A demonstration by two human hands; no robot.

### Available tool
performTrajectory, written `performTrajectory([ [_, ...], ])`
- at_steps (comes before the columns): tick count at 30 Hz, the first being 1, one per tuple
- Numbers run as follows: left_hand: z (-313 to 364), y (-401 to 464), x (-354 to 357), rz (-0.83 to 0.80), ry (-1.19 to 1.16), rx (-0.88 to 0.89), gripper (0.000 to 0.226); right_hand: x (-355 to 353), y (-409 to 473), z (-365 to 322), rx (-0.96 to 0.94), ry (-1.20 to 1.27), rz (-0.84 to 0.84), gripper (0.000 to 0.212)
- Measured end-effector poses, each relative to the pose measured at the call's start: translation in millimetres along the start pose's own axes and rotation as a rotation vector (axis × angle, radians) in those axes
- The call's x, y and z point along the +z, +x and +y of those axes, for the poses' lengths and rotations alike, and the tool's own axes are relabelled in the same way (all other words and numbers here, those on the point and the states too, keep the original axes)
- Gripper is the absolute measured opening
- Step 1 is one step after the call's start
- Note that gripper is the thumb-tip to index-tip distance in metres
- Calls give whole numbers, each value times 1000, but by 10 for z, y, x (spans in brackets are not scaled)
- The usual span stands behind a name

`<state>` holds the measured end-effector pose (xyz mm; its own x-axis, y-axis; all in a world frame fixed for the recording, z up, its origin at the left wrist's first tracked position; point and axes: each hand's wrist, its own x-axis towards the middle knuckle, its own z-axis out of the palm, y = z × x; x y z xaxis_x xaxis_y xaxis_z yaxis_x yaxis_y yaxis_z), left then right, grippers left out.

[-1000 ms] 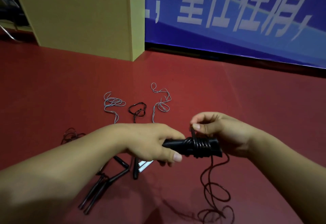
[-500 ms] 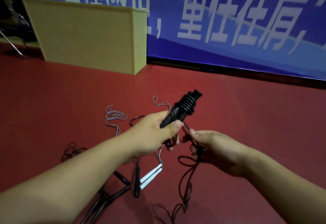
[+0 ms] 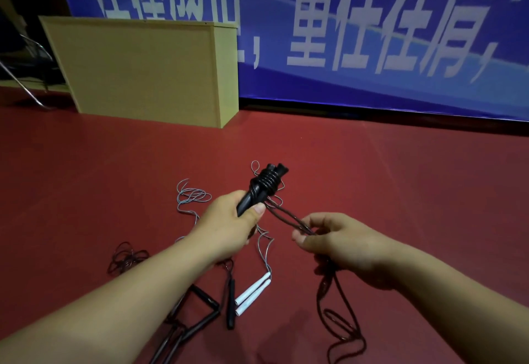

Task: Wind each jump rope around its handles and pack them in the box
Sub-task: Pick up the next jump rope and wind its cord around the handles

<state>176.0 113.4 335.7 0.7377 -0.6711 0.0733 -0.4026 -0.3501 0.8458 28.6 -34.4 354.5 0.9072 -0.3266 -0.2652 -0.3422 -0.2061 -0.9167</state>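
jump rope handles [image 3: 259,191] gripped by left hand [image 3: 229,226]; right hand [image 3: 340,244] pinches cord [image 3: 286,217].

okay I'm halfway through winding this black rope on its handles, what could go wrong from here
1. The coils sit near the handles' far end, so they might slip off.
2. The slack trailing from your right hand loops on the floor and may knot.
3. It could snag the white-handled rope lying close by.

Two bare forearms, no sleeves visible, left hand [image 3: 226,224], right hand [image 3: 343,244], short fingernails
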Motion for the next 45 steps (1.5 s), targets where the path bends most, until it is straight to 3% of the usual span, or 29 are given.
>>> performTrajectory([
  [7, -51, 20, -21, -25, 199, -63, 23, 53, -68, -48, -83, -155, -2, 13],
  [14, 96, -108, 50, -167, 649, -1, 21, -28, -98, -33, -272, -433, 86, 15],
  [23, 292, -221, 126, -490, 673, 190, 26, -166, -113, -68, -364, -769, 265, 15],
  [32, 417, -208, 127, -695, 443, 234, 21, -333, -120, -24, -151, -390, 286, 44],
  [36, 544, -223, 52, -807, 69, 212, 6, -417, -163, -29, -128, 103, 107, 34],
  [39, 643, -284, 27, -907, -254, 168, 9, -437, -152, 12, -155, 284, 15, 29],
  [42, 714, -316, -11, -842, -447, 94, 24, -380, -119, -26, -195, 319, -4, 14],
  [45, 770, -342, -71, -702, -596, -25, 22, -282, -77, -100, -181, 407, 36, 16],
])
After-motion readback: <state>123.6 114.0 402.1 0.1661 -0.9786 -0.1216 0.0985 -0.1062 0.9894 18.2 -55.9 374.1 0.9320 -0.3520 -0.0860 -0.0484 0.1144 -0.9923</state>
